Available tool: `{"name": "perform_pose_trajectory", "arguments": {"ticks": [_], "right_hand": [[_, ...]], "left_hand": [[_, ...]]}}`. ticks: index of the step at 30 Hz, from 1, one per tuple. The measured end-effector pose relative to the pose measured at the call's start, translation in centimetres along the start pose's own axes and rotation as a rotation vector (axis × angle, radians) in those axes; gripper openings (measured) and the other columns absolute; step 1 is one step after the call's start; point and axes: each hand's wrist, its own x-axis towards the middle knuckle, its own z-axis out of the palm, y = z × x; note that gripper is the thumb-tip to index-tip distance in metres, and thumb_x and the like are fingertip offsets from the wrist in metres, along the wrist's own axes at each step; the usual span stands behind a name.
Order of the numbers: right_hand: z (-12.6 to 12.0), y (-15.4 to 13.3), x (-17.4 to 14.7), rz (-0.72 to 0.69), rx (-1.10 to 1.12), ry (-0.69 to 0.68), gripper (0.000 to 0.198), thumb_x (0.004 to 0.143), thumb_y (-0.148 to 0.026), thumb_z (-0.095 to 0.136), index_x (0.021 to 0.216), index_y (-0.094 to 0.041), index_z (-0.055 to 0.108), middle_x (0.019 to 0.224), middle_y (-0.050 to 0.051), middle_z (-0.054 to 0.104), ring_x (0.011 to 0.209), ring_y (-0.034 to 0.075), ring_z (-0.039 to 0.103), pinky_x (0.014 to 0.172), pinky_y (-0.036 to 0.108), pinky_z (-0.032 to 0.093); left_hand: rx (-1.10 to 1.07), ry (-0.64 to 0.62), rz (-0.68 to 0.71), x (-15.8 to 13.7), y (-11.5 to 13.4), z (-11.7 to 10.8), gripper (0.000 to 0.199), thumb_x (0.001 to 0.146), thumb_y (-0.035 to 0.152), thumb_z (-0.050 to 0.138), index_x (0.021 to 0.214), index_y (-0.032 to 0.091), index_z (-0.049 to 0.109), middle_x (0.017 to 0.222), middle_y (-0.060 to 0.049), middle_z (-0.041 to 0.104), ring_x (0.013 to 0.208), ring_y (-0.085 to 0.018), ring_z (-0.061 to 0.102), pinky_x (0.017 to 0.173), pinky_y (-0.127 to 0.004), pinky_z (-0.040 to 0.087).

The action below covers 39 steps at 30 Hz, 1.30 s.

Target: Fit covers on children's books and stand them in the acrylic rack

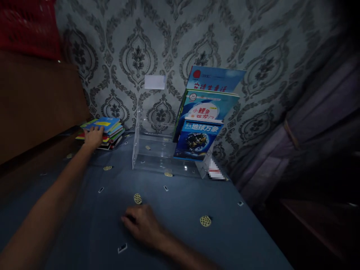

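My left hand (pixel 93 137) reaches far out to a stack of thin books (pixel 114 135) at the back left. Its fingers are spread and touch the near side of the stack, by the blue-and-yellow top book (pixel 105 123). Whether any finger is under a book is hidden. My right hand (pixel 143 225) rests on the table near the front, fingers curled in loosely, with nothing visible in it. Beyond it stands a clear acrylic book rack (pixel 160 163). On its right side three visible blue books lean in tiers: a front one with a globe (pixel 197 140), a middle one (pixel 225 103) and a rear one (pixel 219 77).
A dark blue patterned tablecloth (pixel 180 210) covers the table, whose right edge runs diagonally. Patterned wallpaper stands behind, with a white card (pixel 154 82) in front of it. A brown wooden panel (pixel 39 101) bounds the left; a tied curtain (pixel 292 138) hangs at right.
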Motion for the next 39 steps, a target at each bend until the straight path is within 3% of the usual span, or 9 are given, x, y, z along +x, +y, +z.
{"name": "perform_pose_trajectory", "arguments": {"ticks": [6,12,18,24,28,33,37,39], "right_hand": [[0.2,0.4,0.1,-0.011,0.026,0.023,0.034,0.091,-0.021,0.064,0.061,-0.018,0.048,0.062,-0.004,0.052,0.058,0.009,0.040,0.059,0.025,0.024],[-0.1,0.3,0.0,-0.012,0.029,0.018,0.030,0.091,-0.020,0.065,0.063,-0.017,0.054,0.064,-0.003,0.057,0.061,0.010,0.046,0.061,0.025,0.027],[0.0,0.3,0.1,-0.029,0.073,0.032,0.024,0.092,-0.020,0.064,0.069,-0.017,0.062,0.067,-0.002,0.062,0.061,0.010,0.049,0.062,0.024,0.030],[0.1,0.3,0.0,-0.023,0.051,0.026,0.020,0.093,-0.022,0.062,0.074,-0.017,0.068,0.068,-0.002,0.064,0.061,0.011,0.050,0.062,0.024,0.031],[0.0,0.1,0.0,-0.025,0.056,0.038,0.019,0.093,-0.022,0.063,0.075,-0.017,0.069,0.068,-0.002,0.063,0.062,0.011,0.050,0.062,0.024,0.031],[-0.1,-0.2,0.1,-0.023,0.069,0.040,0.019,0.092,-0.020,0.064,0.073,-0.017,0.067,0.066,-0.003,0.061,0.061,0.010,0.049,0.062,0.023,0.031],[-0.4,-0.6,-0.1,-0.012,0.064,0.035,0.021,0.093,-0.022,0.064,0.072,-0.017,0.067,0.067,-0.003,0.061,0.061,0.010,0.049,0.061,0.022,0.032],[-0.5,-0.7,-0.1,-0.010,0.058,0.029,0.020,0.093,-0.022,0.064,0.073,-0.017,0.067,0.067,-0.004,0.061,0.062,0.010,0.050,0.061,0.022,0.032]], "left_hand": [[0.114,-0.003,0.052,1.3,-0.6,-0.8,0.043,0.092,0.012,0.035,0.126,0.011,0.060,0.125,-0.028,0.066,0.116,-0.039,0.064,0.107,-0.070,0.031],[0.146,-0.018,0.085,0.9,-1.6,-2.6,0.038,0.090,0.013,0.039,0.119,0.012,0.063,0.121,-0.026,0.068,0.108,-0.040,0.067,0.099,-0.067,0.040],[0.137,0.056,0.101,-2.7,-2.0,-3.4,0.039,0.098,0.030,0.036,0.124,0.013,0.061,0.127,-0.025,0.063,0.116,-0.041,0.062,0.096,-0.057,0.045],[0.103,0.103,0.102,-7.0,-1.5,-2.6,0.034,0.099,0.030,0.039,0.121,0.016,0.060,0.126,-0.019,0.065,0.120,-0.034,0.060,0.100,-0.045,0.045],[0.073,0.103,0.076,-9.4,-1.2,-2.3,0.032,0.098,0.029,0.040,0.121,0.017,0.058,0.122,-0.017,0.069,0.111,-0.031,0.065,0.089,-0.038,0.048],[-0.079,0.221,-0.094,-12.5,-0.9,-3.7,0.028,0.100,0.034,0.040,0.118,0.019,0.055,0.098,-0.008,0.070,0.087,-0.025,0.066,0.066,-0.028,0.039],[-0.272,0.405,-0.302,-14.4,-0.8,-5.9,0.011,0.095,0.032,0.045,0.094,0.021,0.048,0.069,0.003,0.046,0.060,-0.016,0.047,0.057,-0.025,0.027],[-0.427,0.517,-0.375,-15.2,-0.8,-6.9,0.016,0.088,0.028,0.052,0.080,0.023,0.039,0.066,0.005,0.036,0.056,-0.013,0.038,0.056,-0.023,0.025]]}}
